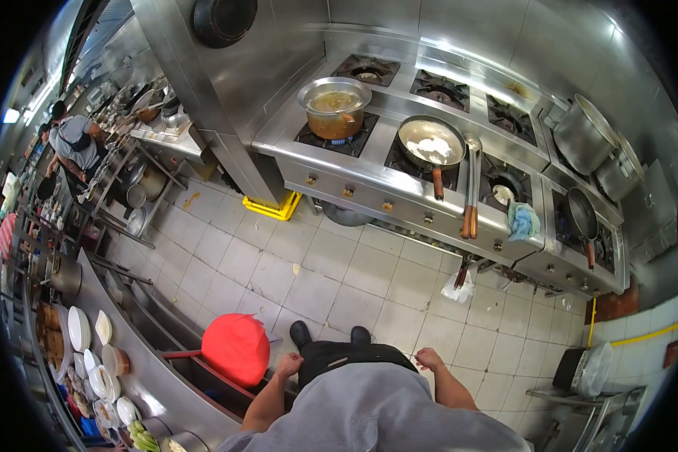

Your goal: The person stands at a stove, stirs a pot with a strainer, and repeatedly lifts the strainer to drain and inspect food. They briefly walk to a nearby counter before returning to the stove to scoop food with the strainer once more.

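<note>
My left hand [288,365] hangs at my side with its fingers curled in; I see nothing in it. Just left of it is a round red seat-like top [236,350]. At my other side hangs my right hand [429,358], loosely closed over the tiled floor, touching nothing. Ahead on the stove [422,218], a frying pan [431,143] holds a pale sauce with a white mass in it. A wide metal pot [334,109] of brownish liquid sits on the burner to its left. Two long-handled ladles [471,184] lie to the pan's right.
A blue cloth [523,222] lies on the stove front, beside a second frying pan [581,213]. Large stockpots [584,135] stand at the back right. White plates [79,329] line the left steel counter [147,343]. A co-worker [75,143] stands far left. A yellow frame [273,207] surrounds the pillar's base.
</note>
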`<control>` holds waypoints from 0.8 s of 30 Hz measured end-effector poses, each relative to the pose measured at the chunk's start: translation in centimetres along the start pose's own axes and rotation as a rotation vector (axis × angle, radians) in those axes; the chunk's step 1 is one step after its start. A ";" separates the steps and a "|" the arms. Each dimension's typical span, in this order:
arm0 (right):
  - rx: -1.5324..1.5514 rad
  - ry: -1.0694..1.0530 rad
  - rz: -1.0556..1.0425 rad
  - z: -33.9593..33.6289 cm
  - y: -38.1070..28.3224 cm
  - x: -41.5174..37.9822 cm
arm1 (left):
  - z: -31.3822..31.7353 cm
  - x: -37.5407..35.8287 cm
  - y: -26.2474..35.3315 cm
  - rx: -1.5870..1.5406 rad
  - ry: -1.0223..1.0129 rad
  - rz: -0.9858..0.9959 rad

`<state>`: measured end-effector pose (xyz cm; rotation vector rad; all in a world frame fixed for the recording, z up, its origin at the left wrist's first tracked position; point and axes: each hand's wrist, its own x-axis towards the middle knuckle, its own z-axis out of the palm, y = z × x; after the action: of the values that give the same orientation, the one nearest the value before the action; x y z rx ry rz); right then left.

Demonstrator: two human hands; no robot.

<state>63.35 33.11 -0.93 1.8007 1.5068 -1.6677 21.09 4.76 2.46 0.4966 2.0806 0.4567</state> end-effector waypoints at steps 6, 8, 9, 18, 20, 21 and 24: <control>0.009 -0.007 0.010 0.2 -0.1 -0.2 | 0.1 -0.1 -0.3 -0.013 0.004 -0.013; 0.014 -0.003 0.008 0.3 -0.1 -0.3 | 0.1 0.0 -0.4 -0.023 -0.001 -0.008; 0.017 -0.001 0.004 0.3 0.0 -0.4 | 0.1 0.1 -0.6 -0.028 -0.005 -0.005; 0.015 0.009 0.009 0.4 0.2 -0.7 | 0.2 0.4 -1.0 -0.036 -0.019 -0.006; 0.014 0.010 0.012 0.5 0.2 -0.7 | 0.4 0.6 -1.3 -0.042 -0.021 -0.017; 0.009 0.007 0.015 0.6 0.3 -0.7 | 0.4 0.6 -1.3 -0.045 -0.022 -0.022; 0.007 0.008 0.018 0.7 0.3 -0.7 | 0.4 0.5 -1.3 -0.036 -0.016 -0.009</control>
<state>63.34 32.13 -0.72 1.8210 1.4856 -1.6615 20.92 3.95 1.27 0.4679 2.0551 0.4822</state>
